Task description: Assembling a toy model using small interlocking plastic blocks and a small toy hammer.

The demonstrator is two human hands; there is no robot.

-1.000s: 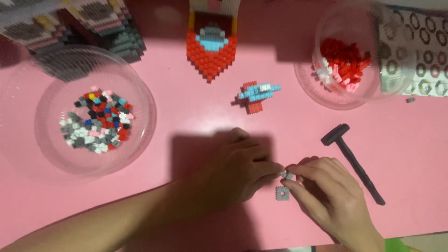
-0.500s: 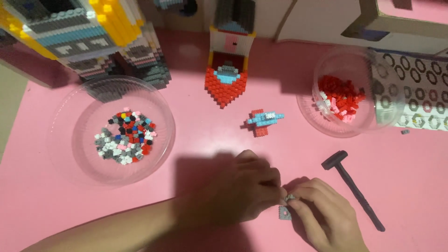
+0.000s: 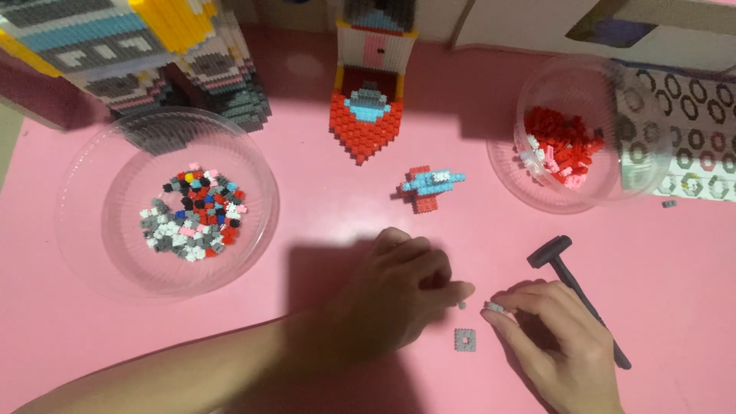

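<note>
A small grey square plate of bricks [image 3: 464, 340] is lying flat on the pink table [image 3: 322, 199], just in front of and between the two hands. The left hand [image 3: 399, 295] is resting on the table with its fingers curled in and the fingertips pinched together; a tiny grey piece [image 3: 461, 305] is sitting right at its tip, though whether the fingers are gripping it is too small to tell. The right hand [image 3: 556, 345] is pinching a small grey brick [image 3: 494, 307] between thumb and forefinger, close to the left fingertips but apart from them. A black hammer [image 3: 576, 293] is lying just beside the right hand. A clear bowl of mixed bricks [image 3: 192, 211] is standing to the left, a clear bowl of red and white bricks [image 3: 563, 146] to the right, and a small red and blue model [image 3: 429, 186] is lying between them.
</note>
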